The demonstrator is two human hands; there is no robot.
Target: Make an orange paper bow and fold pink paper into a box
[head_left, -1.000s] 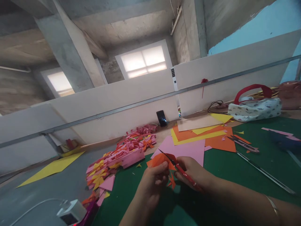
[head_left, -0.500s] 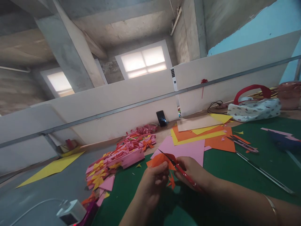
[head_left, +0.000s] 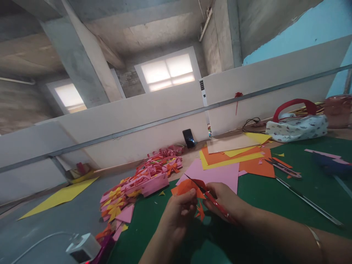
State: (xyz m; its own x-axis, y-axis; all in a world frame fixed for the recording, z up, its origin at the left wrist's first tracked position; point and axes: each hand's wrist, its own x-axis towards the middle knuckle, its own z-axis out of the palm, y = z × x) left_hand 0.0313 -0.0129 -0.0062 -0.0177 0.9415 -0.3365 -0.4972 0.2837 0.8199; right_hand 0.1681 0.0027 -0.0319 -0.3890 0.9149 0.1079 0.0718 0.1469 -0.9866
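My left hand pinches a folded piece of orange paper above the green cutting mat. My right hand grips red-handled scissors, whose dark blades reach up-left into the orange paper. A small orange offcut hangs just below the paper between both hands. A thin bracelet sits on my right wrist.
A heap of pink, orange and yellow paper bows lies to the left. Pink, orange and yellow sheets lie behind the hands. A metal ruler, a cutter, a phone, a patterned bag and a white charger are around.
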